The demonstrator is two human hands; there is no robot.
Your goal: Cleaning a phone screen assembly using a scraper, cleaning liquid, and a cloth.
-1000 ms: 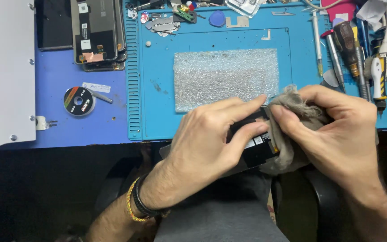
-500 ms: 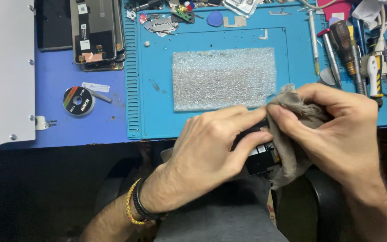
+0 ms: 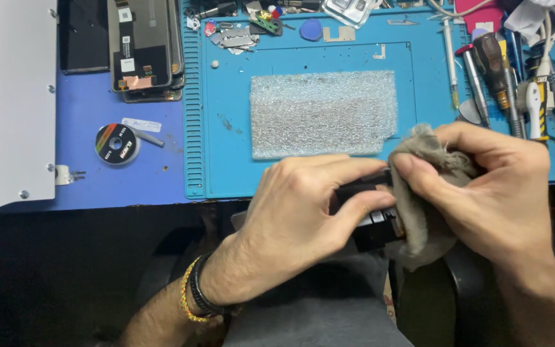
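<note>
My left hand (image 3: 303, 205) grips a black phone body (image 3: 370, 222) just off the near edge of the blue work mat (image 3: 226, 128). My right hand (image 3: 489, 193) presses a grey-brown cloth (image 3: 422, 157) against the phone's right end, its fingers folded over the cloth. Most of the phone is hidden under both hands. Braided and black bracelets circle my left wrist (image 3: 197, 299).
A grey foam pad (image 3: 322, 112) lies on the mat. Screwdrivers and tools (image 3: 509, 77) line the right side. Black phone screens (image 3: 142, 45) are stacked at the upper left, a round tape roll (image 3: 117, 142) below them. A white panel (image 3: 8, 96) covers the far left.
Both hands with the phone and cloth have stayed close to the mat's edge; the cloth has shifted slightly along the phone's end.
</note>
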